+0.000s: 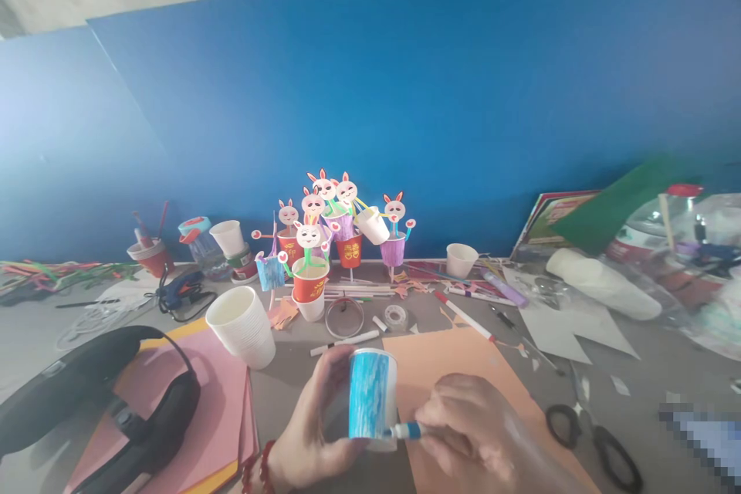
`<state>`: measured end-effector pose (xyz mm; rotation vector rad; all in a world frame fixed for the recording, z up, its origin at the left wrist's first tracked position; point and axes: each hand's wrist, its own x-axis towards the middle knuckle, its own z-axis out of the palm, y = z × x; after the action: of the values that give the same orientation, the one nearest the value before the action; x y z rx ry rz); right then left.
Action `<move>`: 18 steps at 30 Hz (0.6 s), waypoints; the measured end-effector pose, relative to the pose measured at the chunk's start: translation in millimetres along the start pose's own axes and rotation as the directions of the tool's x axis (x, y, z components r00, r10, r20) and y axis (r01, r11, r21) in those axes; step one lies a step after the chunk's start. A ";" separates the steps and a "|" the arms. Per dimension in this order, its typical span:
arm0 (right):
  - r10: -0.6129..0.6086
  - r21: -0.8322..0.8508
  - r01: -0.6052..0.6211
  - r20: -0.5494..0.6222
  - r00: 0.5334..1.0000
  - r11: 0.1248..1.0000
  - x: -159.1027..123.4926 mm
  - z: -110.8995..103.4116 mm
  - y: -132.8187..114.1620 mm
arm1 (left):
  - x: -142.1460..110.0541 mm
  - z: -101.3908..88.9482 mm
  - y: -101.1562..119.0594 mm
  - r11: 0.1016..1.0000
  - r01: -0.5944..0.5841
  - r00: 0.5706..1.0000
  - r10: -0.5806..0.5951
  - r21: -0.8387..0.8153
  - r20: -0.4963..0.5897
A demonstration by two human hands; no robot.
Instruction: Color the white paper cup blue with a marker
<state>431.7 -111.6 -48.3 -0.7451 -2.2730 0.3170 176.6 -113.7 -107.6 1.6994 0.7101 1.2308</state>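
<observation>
My left hand (312,432) is wrapped round a white paper cup (372,395) whose side is coloured blue. It holds the cup upright over the table's front edge. My right hand (475,432) pinches a blue marker (407,431), and the marker's tip touches the cup's lower right side. A red bead bracelet sits on my left wrist. Below the hands lies an orange paper sheet (457,363).
A stack of white cups (243,326) leans on pink paper (214,401). Behind stand several bunny figures in paper cups (324,239). Tape rolls (396,316), markers (463,315), scissors (596,432), a glue gun (179,289) and a black headset (116,394) lie around. A blue wall (405,93) backs the table.
</observation>
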 end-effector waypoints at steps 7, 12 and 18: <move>-0.068 -0.022 0.069 0.041 0.997 0.997 3.3 -0.8 -1.9 | 1.0 0.0 3.2 0.997 -0.005 1.000 0.004 0.081 0.011; -0.097 -0.019 0.096 -0.024 0.995 0.995 5.3 -3.3 -4.4 | 2.0 -0.8 1.9 0.997 0.006 1.000 -0.007 0.072 0.010; -0.077 -0.105 0.079 0.024 0.997 0.991 4.2 -4.2 -6.4 | 0.1 -1.3 -2.2 0.993 0.008 1.000 -0.011 0.118 0.024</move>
<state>429.6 -114.2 -40.3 -0.7071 -2.3454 0.1691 175.6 -112.2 -109.4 1.8021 0.7883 1.1796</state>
